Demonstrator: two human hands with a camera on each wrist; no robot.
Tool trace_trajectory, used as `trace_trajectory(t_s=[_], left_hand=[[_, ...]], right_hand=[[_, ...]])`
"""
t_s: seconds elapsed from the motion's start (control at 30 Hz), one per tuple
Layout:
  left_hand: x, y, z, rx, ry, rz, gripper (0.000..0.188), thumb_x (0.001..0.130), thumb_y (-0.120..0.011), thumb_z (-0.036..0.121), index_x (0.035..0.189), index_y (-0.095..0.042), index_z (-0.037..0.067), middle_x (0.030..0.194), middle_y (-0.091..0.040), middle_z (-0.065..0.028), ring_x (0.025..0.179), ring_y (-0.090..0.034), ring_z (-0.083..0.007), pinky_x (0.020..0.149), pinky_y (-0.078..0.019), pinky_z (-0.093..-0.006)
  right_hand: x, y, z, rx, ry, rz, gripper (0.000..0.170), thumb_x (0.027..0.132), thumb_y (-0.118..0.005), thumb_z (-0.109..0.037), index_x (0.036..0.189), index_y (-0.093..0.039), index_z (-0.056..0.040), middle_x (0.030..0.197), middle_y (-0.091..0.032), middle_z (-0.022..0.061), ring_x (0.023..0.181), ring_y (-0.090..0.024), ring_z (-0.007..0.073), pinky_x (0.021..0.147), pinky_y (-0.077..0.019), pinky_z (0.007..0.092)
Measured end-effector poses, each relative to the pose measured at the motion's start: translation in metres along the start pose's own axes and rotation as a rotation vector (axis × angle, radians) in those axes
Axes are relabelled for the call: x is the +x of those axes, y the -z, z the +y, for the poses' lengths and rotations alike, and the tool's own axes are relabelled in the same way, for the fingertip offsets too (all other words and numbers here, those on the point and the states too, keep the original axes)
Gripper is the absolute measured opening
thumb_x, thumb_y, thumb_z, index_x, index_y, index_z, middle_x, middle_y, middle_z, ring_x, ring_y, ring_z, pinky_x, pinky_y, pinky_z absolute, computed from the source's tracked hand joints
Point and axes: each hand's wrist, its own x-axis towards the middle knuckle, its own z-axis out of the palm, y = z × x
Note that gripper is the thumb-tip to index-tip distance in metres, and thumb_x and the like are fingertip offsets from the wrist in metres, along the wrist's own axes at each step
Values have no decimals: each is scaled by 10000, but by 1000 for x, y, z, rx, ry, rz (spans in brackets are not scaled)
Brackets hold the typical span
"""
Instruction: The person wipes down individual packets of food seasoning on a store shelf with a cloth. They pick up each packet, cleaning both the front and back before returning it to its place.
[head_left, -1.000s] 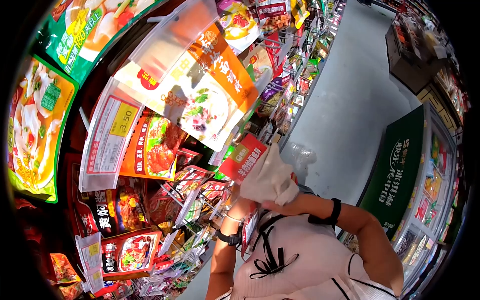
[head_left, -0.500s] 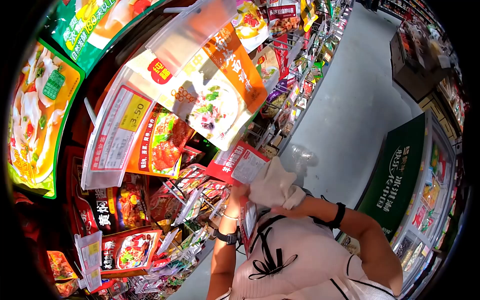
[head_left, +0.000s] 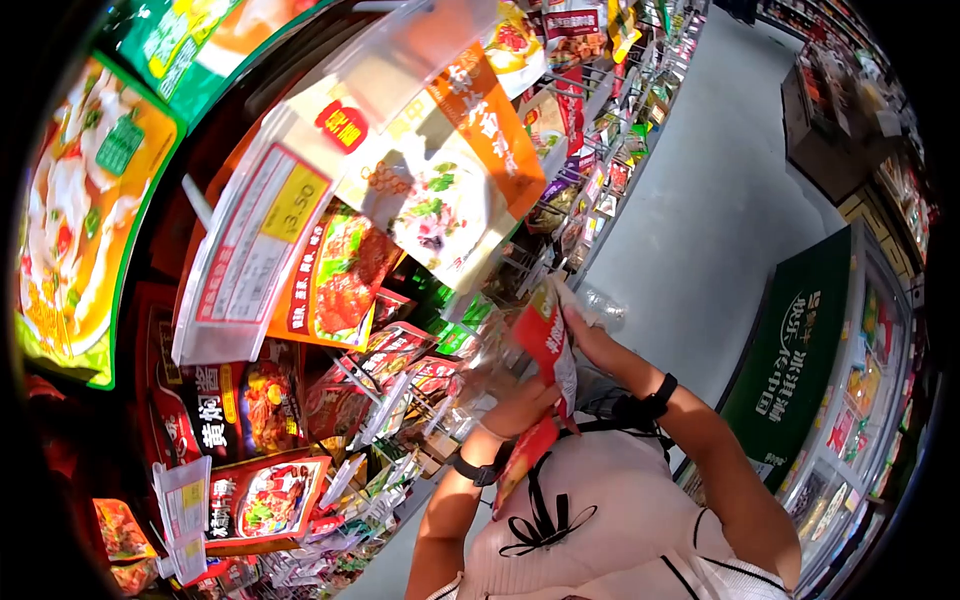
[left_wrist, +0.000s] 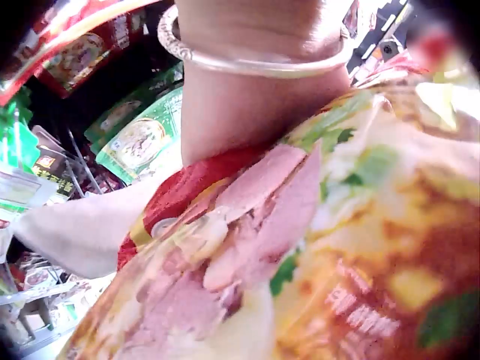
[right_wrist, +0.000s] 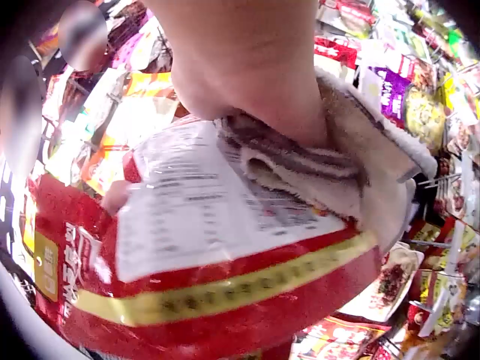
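Note:
In the head view a red packet [head_left: 546, 342] stands nearly edge-on between the hands. The left hand [head_left: 522, 408] grips its lower edge, and another red packet [head_left: 528, 458] lies below that hand against the chest. The right hand [head_left: 590, 335] is on the packet's far side. From the right wrist, a beige cloth [right_wrist: 375, 161] with a striped border is bunched under the right hand [right_wrist: 247, 75], against the packet's white printed back [right_wrist: 187, 210]; the fingers are hidden there. A packet with a meat picture [left_wrist: 247, 225] fills much of the left wrist view, below the bangled wrist.
Hanging food packets [head_left: 440, 200] and clear price-tag holders [head_left: 255, 235] crowd the left side, close to the left hand. Metal hooks stick out between them. Beyond the grey aisle floor [head_left: 690, 190] stands a green-sided freezer [head_left: 790, 350] at right.
The red packet has turned from face-up to nearly edge-on. The right hand has moved up and away with the cloth, now mostly out of sight behind the packet; the left hand has shifted right and lower.

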Motion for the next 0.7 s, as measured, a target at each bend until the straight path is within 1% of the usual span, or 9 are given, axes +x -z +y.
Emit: trace_trajectory(t_s=[0.07,0.13,0.17,0.2,0.33,0.47,0.53,0.57,0.7], left_hand=[[3,-4,-10,177,99,-57,229,853,-416,175,911,-490,-34,823,-555,-164,785,-541,-265,694,-415,-331],[8,-14,-35,455,48,50,239,847,-417,170,937,-491,-38,851,-561,-209,769,-538,-334,704,-424,-353],[16,-20,-43,-8,106,226,263,848,-408,189,953,-495,-36,887,-557,-245,777,-528,-387,701,-435,-378],[15,-21,-42,49,62,262,278,851,-402,205,962,-494,-33,886,-557,-247,791,-531,-385,701,-433,-387],[16,-34,-54,179,171,187,332,861,-380,263,1025,-481,-8,894,-559,-253,846,-533,-386,705,-430,-413],[12,-30,-25,46,285,238,380,838,-417,193,1163,-433,-5,904,-583,-218,826,-552,-341,755,-427,-370],[14,-32,-39,139,-75,452,369,844,-397,192,1151,-458,-3,902,-590,-206,779,-561,-324,727,-435,-370],[16,-33,-47,187,-256,558,366,847,-388,192,1146,-471,-3,901,-594,-200,755,-566,-316,713,-439,-370],[-12,-13,-64,-381,-216,333,388,874,-360,304,1024,-557,6,740,-547,-113,659,-531,-193,614,-417,-299]], right_hand=[[-6,-1,-9,-11,-28,-2,690,819,-342,-608,1085,-514,4,965,-543,112,924,-481,171,817,-371,274],[-17,-14,-8,-49,304,-48,573,808,-501,-487,1097,-490,8,955,-539,102,942,-480,190,818,-377,279],[-23,-22,-4,-171,472,-43,550,802,-533,-448,1105,-485,8,967,-540,102,946,-482,196,821,-377,283],[-26,-28,-6,-294,640,-39,532,796,-566,-410,1112,-479,9,979,-541,101,949,-484,202,825,-377,286],[-32,-30,-24,-528,257,-30,399,786,-587,-239,1127,-495,-54,1048,-543,113,983,-477,254,856,-357,308],[-17,-16,-9,-623,629,240,243,786,-549,-158,1019,-562,-92,918,-579,129,787,-533,278,706,-421,339],[-6,2,2,-629,577,344,182,785,-533,-128,956,-587,-96,831,-589,135,674,-542,283,615,-435,349],[-1,9,5,-571,713,430,168,793,-547,-138,924,-590,-41,739,-608,123,583,-544,236,542,-432,341],[-11,29,-4,279,524,353,256,810,-545,-67,1026,-534,72,968,-599,87,828,-566,138,738,-442,260]])
